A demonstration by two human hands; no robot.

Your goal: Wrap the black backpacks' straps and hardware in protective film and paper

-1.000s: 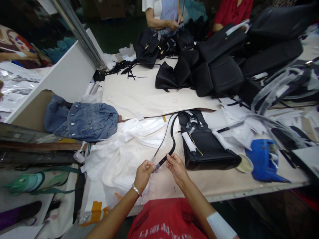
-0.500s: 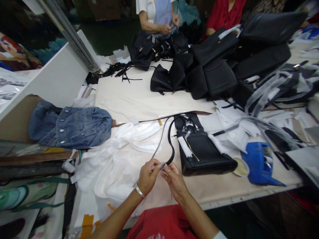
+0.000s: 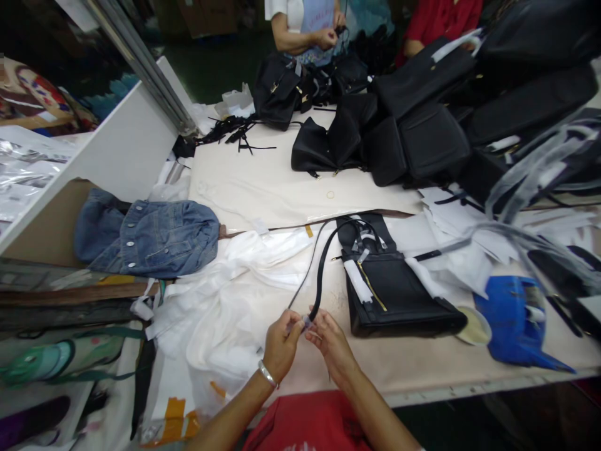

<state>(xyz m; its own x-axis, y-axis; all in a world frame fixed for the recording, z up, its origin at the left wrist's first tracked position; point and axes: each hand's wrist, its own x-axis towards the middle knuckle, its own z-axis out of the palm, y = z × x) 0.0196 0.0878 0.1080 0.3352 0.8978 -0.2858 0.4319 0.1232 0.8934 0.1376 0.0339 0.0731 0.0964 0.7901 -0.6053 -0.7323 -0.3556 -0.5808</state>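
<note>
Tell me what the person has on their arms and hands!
Both forearms are bare, with no sleeves showing and no gloves. The left hand has a thin silver bangle around its wrist. The right hand shows no ring or watch. Between the arms, at the bottom edge, is a red top with white print.

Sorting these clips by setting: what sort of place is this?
Probably a handbag workshop: black bags are piled on a long table, another person handles one, and both hands work a strap.

Bright centre, dim warped edges
</note>
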